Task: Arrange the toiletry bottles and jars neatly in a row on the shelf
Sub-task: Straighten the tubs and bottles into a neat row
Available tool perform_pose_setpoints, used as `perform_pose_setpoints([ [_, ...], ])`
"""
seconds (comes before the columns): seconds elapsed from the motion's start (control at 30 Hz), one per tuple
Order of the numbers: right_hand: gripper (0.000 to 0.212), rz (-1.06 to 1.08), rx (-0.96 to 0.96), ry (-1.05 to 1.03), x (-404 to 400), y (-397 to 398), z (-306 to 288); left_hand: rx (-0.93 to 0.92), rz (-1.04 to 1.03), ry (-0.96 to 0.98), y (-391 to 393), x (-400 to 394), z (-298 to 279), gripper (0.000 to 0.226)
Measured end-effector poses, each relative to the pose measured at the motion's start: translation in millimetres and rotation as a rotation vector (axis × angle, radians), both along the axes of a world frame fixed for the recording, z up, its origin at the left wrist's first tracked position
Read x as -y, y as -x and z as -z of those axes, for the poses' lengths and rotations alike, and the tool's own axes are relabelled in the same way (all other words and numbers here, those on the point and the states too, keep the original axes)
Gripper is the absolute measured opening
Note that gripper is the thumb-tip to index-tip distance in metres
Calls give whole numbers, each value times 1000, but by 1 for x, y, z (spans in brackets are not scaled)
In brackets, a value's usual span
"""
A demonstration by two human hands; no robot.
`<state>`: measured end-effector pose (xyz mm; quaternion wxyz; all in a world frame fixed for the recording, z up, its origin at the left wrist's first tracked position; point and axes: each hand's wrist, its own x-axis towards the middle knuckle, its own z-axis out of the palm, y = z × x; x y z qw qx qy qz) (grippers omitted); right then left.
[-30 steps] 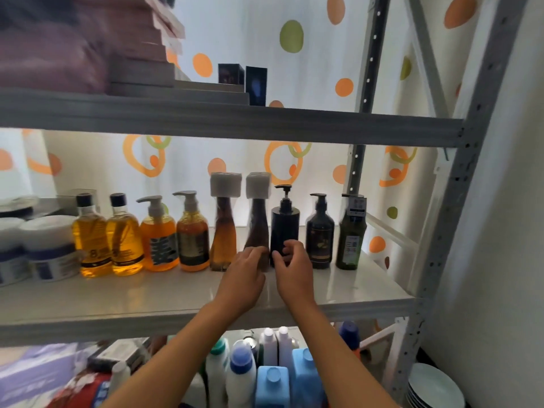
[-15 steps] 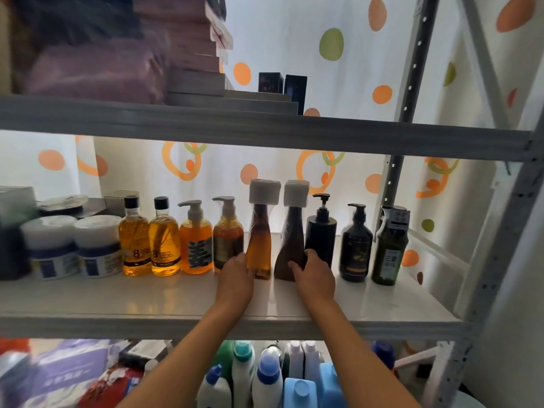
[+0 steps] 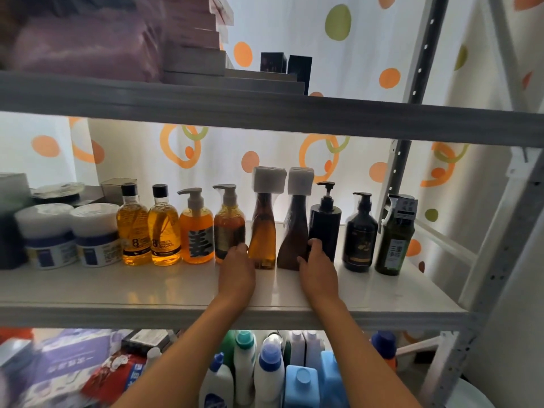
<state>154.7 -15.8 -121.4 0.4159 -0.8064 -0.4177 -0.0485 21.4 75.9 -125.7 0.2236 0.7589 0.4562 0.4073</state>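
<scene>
A row of bottles stands on the white middle shelf (image 3: 147, 293). From the left come two white jars (image 3: 94, 234), two amber screw-cap bottles (image 3: 147, 228), an orange pump bottle (image 3: 196, 231) and an amber pump bottle (image 3: 229, 228). Then follow an amber flared bottle (image 3: 262, 231), a dark brown flared bottle (image 3: 294, 234), a black pump bottle (image 3: 326, 225), another dark pump bottle (image 3: 361, 234) and a green bottle (image 3: 394, 240). My left hand (image 3: 237, 273) grips the amber flared bottle's base from its left. My right hand (image 3: 319, 270) holds the brown flared bottle's base, fingers wedged against the black pump bottle.
The upper shelf (image 3: 265, 113) hangs low overhead, carrying boxes and purple packs. Below are detergent bottles (image 3: 270, 369) and packets. Grey metal uprights (image 3: 500, 240) close the right side. A dark box (image 3: 11, 219) and a lidded container stand at the far left.
A second ago my left hand was at the brown flared bottle and my right at the black pump bottle. Both have shifted one bottle left and now flank the two flared bottles.
</scene>
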Motion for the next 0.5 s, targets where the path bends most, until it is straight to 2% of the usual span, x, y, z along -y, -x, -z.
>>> perform_pose_setpoints([
  [0.23, 34, 48, 6, -9, 0, 3, 1, 71, 62, 74, 8, 3, 0, 18],
  [0.33, 24, 97, 50, -137, 3, 9, -4, 136, 65, 59, 22, -1, -6, 16],
  [0.4, 16, 11, 140, -267, 0, 23, -13, 182, 52, 44, 36, -9, -11, 17],
  [0.5, 18, -232, 227, -305, -22, 55, -40, 211, 38, 30, 55, -23, -12, 18],
])
